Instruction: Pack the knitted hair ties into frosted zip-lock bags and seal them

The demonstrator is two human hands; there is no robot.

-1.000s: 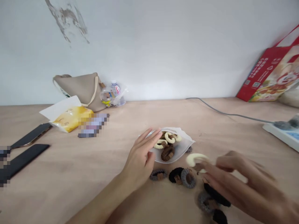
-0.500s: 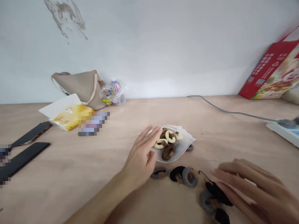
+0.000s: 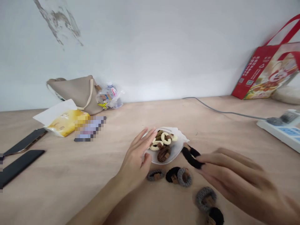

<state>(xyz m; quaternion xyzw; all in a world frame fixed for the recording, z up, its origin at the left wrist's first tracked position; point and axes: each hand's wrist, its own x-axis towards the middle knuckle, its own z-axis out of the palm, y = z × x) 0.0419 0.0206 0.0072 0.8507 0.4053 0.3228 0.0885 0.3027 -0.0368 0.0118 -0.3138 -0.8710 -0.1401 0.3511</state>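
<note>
A white translucent pouch (image 3: 174, 152) lies on the table with cream and brown hair ties (image 3: 164, 154) in its mouth. My left hand (image 3: 138, 153) rests at the pouch's left side, fingers stretched out over its edge. Between the fingertips of my right hand (image 3: 234, 175) a black hair tie (image 3: 192, 158) is pinched, close to the pouch's right edge. In front of the pouch lie a grey hair tie (image 3: 155, 175) and a black one (image 3: 172, 175) touching another grey one (image 3: 184, 177). Nearer me sit one more grey hair tie (image 3: 205, 199) and a black one (image 3: 216, 216).
At the back left are a beige bag (image 3: 75, 92), a plastic bag with a bottle (image 3: 110, 95), a yellow tissue pack (image 3: 67, 122) and phones. A red carrier bag (image 3: 260, 73) stands back right, near a power strip (image 3: 281, 131) with a grey cable (image 3: 220, 111).
My right hand has picked up the black hair tie from beside the grey one and carried it left and away from me to the pouch. My left hand stays at the pouch.
</note>
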